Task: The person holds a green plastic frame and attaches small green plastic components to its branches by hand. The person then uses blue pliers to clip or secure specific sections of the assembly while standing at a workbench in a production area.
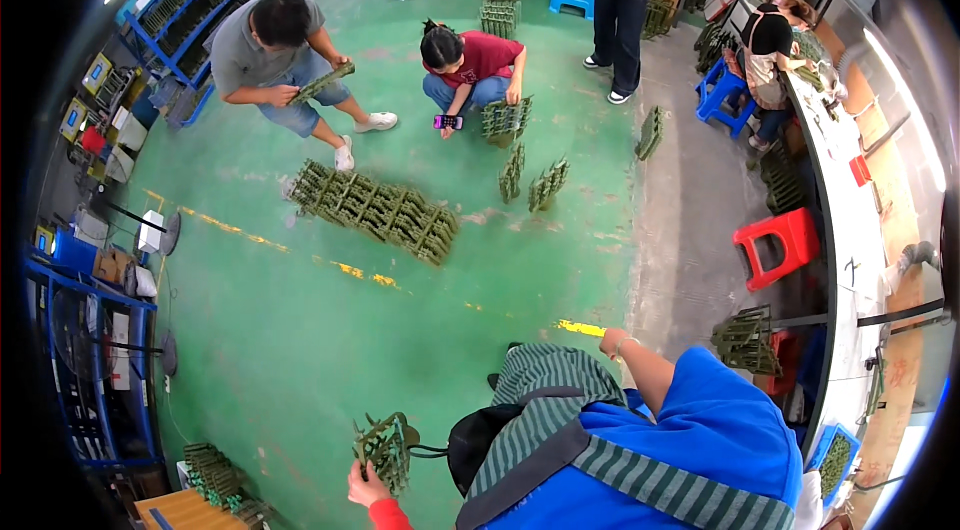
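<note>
At the lower left, my left hand [368,486], with a red sleeve at its wrist, is closed on a clump of olive-green openwork plastic parts [384,448]. A black rounded item [482,450] with a thin loop lies beside the clump, against a striped apron [560,375] over a blue shirt. My right hand [613,342], with a bracelet at the wrist, hangs low beyond the apron, near a yellow floor mark; its fingers are too small to make out. Ahead on the green floor stands a long row of similar olive-green parts [372,210].
A person in grey [265,50] holds a green part; another crouches in red [485,65] with a phone beside standing green pieces [512,173]. Someone stands behind; another sits at the right bench [845,300]. A red stool [777,248] is nearby. Blue racks [95,360] line the left.
</note>
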{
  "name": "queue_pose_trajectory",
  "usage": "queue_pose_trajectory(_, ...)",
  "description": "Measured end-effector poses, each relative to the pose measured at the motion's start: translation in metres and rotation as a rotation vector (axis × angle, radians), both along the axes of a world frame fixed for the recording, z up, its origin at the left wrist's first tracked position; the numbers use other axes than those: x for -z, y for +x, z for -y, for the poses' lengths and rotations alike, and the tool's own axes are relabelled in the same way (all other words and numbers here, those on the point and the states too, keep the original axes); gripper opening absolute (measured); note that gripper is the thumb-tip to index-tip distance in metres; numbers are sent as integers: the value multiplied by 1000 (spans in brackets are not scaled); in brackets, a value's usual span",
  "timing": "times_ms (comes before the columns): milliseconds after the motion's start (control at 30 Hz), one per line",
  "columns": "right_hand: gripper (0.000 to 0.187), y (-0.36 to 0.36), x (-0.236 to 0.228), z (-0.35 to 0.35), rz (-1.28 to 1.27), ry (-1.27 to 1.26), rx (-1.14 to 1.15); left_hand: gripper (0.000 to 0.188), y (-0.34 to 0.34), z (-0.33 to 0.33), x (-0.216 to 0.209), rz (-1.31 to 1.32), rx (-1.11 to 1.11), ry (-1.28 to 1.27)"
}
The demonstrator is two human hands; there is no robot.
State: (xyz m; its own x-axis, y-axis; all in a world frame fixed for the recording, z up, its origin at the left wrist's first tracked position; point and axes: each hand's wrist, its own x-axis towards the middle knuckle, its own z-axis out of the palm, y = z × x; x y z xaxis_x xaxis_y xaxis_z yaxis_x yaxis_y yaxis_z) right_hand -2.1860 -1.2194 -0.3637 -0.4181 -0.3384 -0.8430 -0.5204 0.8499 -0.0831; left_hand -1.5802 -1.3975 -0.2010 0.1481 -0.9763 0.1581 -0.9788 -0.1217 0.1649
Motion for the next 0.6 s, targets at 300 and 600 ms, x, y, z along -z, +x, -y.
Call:
queue_pose_trajectory(300, 22, -65, 1, 20, 43, 24, 142, 28, -48, -22, 7, 27, -120, 108)
queue_pose_trajectory(600, 27, -174, 9, 53, -11, -210, 105, 33, -123, -29, 14, 31, -144, 153)
